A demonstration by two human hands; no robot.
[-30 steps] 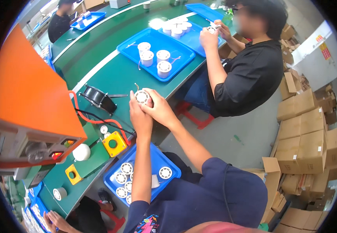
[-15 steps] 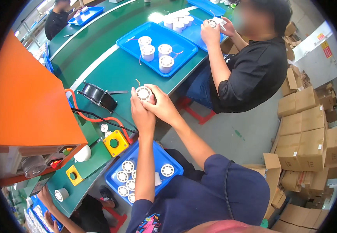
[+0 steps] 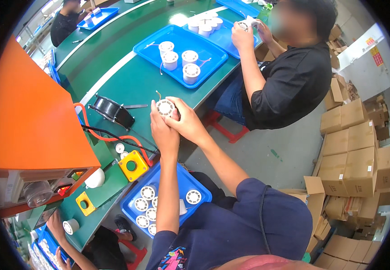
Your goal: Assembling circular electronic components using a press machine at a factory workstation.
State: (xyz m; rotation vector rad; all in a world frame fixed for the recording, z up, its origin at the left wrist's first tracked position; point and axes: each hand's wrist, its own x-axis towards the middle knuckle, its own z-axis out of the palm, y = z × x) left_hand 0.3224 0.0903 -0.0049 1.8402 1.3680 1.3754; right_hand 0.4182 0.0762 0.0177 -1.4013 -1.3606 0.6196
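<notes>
Between both hands I hold a white round plastic housing (image 3: 165, 108) with a slotted top and a thin wire sticking up from its far side. My left hand (image 3: 161, 128) closes around its left and near side. From the right, my right hand (image 3: 183, 118) wraps it, fingers along its edge. Both are above the green table edge. Below my left forearm, a blue tray (image 3: 204, 191) holds several like housings (image 3: 148, 192). Farther ahead, another blue tray (image 3: 147, 47) carries several white housings (image 3: 191, 73) with loose wires.
An orange machine (image 3: 33, 121) stands at left, beside yellow button boxes (image 3: 133, 165) and a red hose. A black fan (image 3: 112, 111) lies on the green table (image 3: 127, 87). A co-worker (image 3: 289, 85) sits at right, handling a white part. Cardboard boxes (image 3: 348, 166) stack at far right.
My hands and the housing stay almost still. The co-worker at right has moved the hand nearer their body slightly away from the other, with the white part.
</notes>
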